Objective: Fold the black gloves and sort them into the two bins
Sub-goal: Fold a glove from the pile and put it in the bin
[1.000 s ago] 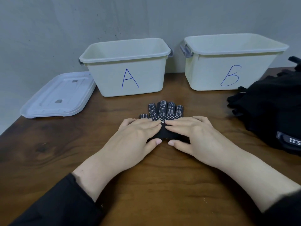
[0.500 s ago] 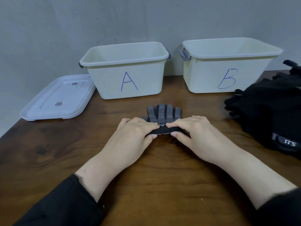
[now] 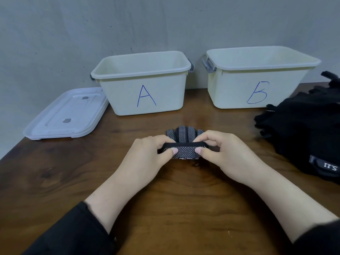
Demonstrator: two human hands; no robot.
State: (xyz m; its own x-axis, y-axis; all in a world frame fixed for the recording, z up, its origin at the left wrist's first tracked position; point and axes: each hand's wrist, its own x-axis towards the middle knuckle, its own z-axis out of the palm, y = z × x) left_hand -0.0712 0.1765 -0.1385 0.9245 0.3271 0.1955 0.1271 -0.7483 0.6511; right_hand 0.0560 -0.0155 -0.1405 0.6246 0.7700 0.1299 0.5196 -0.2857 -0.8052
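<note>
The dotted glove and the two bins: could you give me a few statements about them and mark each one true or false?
1. Both hands, left and right, pinch the dotted glove. True.
2. Bin A stands to the right of bin B. False: A stands to the left of B.
3. A clear lid lies on the table left of bin A. True.
4. The lid covers bin B. False: both bins are open on top.
5. A pile of black gloves lies at the right of the table. True.
</note>
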